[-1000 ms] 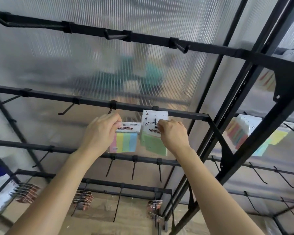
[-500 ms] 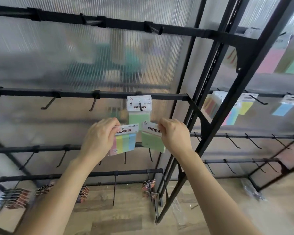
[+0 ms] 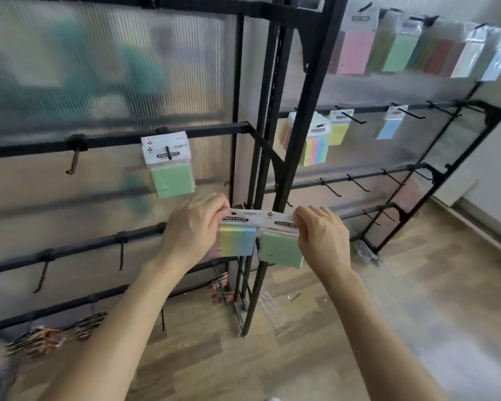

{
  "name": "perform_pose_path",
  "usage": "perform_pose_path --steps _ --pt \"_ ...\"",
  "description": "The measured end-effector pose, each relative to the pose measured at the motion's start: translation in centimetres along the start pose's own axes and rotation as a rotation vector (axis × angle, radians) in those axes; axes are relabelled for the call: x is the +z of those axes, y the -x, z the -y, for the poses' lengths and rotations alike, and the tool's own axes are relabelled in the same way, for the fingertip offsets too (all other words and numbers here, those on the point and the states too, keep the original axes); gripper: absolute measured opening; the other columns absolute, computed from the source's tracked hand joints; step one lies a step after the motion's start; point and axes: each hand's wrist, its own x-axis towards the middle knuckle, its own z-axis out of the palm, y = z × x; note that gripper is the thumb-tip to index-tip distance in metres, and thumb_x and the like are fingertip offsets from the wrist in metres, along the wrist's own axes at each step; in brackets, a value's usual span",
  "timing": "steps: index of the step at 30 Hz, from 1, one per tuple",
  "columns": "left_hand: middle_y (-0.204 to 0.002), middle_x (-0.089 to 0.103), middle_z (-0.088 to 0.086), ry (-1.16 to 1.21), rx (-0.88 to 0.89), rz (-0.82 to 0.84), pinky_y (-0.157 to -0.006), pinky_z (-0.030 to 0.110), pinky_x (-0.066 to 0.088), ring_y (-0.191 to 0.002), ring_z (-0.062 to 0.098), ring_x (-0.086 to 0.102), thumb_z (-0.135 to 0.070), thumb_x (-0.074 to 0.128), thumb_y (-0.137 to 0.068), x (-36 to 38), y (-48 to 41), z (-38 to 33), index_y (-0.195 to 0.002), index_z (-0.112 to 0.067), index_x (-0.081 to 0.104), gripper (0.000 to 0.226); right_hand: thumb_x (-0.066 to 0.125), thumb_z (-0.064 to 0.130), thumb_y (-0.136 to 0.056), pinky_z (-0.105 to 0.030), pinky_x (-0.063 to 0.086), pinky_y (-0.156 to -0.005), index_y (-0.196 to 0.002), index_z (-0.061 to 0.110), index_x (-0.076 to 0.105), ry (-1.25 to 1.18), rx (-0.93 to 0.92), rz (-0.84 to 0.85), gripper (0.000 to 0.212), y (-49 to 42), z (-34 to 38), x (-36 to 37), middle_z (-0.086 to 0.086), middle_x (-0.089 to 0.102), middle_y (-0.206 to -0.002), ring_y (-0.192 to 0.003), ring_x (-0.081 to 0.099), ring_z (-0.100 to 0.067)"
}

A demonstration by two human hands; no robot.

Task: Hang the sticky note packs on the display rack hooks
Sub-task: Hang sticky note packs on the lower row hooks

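On the left hand [image 3: 194, 230], the fingers [image 3: 214, 209] were curled together, pinching the header of one striped pack [image 3: 237, 241]; the right hand [image 3: 321, 235] pinched one green pack [image 3: 281, 250] likewise. The two touched edge to edge at centre frame. Up and left, one hung pack [image 3: 171, 175] sat on a hook [image 3: 168, 151] of the display rack [image 3: 113, 140]; at mid right, at least three side packs [image 3: 339, 131] hung, blurred.

Free hook [image 3: 73, 160] juts left of hung pack [image 3: 171, 172].

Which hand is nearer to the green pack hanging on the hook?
Left. The left hand is just below the hanging green pack; the right hand is lower and farther right.
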Motion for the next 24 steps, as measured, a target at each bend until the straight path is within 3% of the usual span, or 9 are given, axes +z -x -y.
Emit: perform_pose_path --steps 5,8,12,20,24 --pt "-0.075 0.056 -0.008 0.001 0.023 0.011 -0.064 0.03 0.042 -0.071 0.011 0.051 -0.01 0.058 -0.086 3.1 -2.2 -2.9 -0.079 -0.011 0.056 0.008 0.058 0.003 -0.072 -0.025 0.028 -0.053 -0.067 0.015 0.053 0.006 0.039 -0.043 0.014 0.6 -4.8 -0.1 0.0 0.055 -0.061 -0.058 0.051 -0.026" --pt "-0.078 0.049 -0.014 0.018 0.043 0.017 -0.066 0.03 0.044 -0.072 0.01 0.051 -0.022 0.048 -0.09 5.5 -3.6 -4.9 -0.08 -0.014 0.054 0.014 0.057 0.002 -0.071 -0.024 0.028 -0.053 -0.067 0.015 0.053 -0.015 0.047 -0.06 0.014 -0.1 -8.2 -0.2 0.001 0.055 -0.061 -0.058 0.051 -0.026" --pt "-0.077 0.055 -0.011 -0.005 0.013 -0.006 -0.064 0.028 0.042 -0.07 0.01 0.051 -0.032 0.036 -0.089 9.2 -5.9 -7.7 -0.08 -0.015 0.054 0.026 0.061 0.001 -0.071 -0.024 0.03 -0.053 -0.068 0.014 0.053 -0.048 0.011 -0.057 0.016 -1.4 -13.5 -0.3 0.001 0.055 -0.061 -0.059 0.052 -0.025" --pt "-0.078 0.052 -0.01 -0.052 -0.068 -0.096 -0.066 0.029 0.04 -0.072 0.008 0.046 -0.027 0.038 -0.091 15.8 -11.4 -12.2 -0.082 -0.013 0.056 0.024 0.055 0.002 -0.067 -0.023 0.022 -0.051 -0.066 0.016 0.049 -0.062 -0.057 -0.007 0.015 -3.7 -23.6 0.1 0.003 0.051 -0.06 -0.056 0.05 -0.025" --pt "-0.077 0.049 -0.01 -0.065 -0.136 -0.114 -0.066 0.029 0.035 -0.071 0.011 0.047 -0.01 0.051 -0.092 17.7 -13.8 -13.1 -0.081 -0.012 0.054 0.011 0.055 0.004 -0.068 -0.023 0.023 -0.049 -0.066 0.016 0.049 -0.071 -0.077 0.013 0.014 -5.4 -27.0 0.5 0.002 0.051 -0.059 -0.057 0.049 -0.025"
